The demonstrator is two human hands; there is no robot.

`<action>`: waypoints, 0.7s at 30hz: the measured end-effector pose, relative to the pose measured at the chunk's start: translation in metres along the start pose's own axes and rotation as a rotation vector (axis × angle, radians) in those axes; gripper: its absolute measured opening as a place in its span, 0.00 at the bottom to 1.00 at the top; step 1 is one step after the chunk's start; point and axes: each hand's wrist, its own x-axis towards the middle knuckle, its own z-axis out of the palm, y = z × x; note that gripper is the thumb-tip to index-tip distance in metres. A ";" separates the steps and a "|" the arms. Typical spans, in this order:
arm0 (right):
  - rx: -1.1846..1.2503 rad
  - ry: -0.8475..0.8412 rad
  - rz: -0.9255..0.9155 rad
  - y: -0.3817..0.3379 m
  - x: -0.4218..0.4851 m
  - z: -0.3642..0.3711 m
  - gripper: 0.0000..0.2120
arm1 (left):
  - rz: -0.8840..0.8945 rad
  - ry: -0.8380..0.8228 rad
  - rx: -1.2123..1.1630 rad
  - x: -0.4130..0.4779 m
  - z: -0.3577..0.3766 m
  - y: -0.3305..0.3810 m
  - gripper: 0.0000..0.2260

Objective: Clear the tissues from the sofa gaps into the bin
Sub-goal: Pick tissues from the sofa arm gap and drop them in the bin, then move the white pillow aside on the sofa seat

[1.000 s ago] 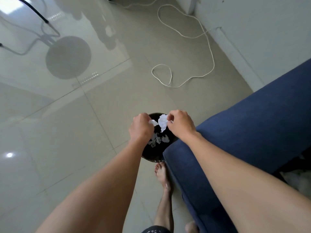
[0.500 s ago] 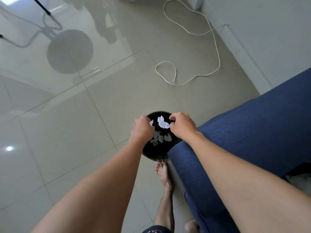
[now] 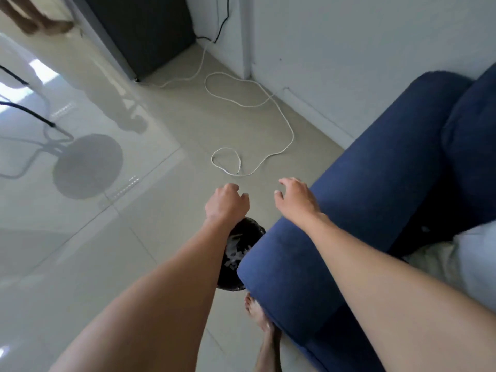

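Note:
A black round bin [image 3: 248, 229] stands on the floor against the blue sofa's armrest [image 3: 349, 210], half hidden by my left forearm. White crumpled tissues [image 3: 234, 252] lie inside it. My left hand [image 3: 226, 201] hovers beyond the bin with its fingers loosely curled and nothing in it. My right hand [image 3: 295, 197] hangs over the front of the armrest, fingers spread and relaxed, holding nothing. The gap between the armrest and the seat cushion [image 3: 434, 232] is dark; no tissue shows there.
A white cable [image 3: 271, 154] loops over the tiled floor ahead. A dark cabinet [image 3: 145, 30] stands at the wall, a round lamp base [image 3: 87, 165] at left. My bare foot [image 3: 259, 315] is beside the sofa. A pale cloth [image 3: 461, 259] lies on the seat.
Both hands held tissue pieces over the bin, let them drop in, and have lifted away with nothing in them. The view has tilted up toward the wall.

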 end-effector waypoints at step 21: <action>0.191 0.633 0.356 0.246 -0.176 -0.279 0.23 | 0.906 0.023 0.296 -0.183 0.041 0.378 0.17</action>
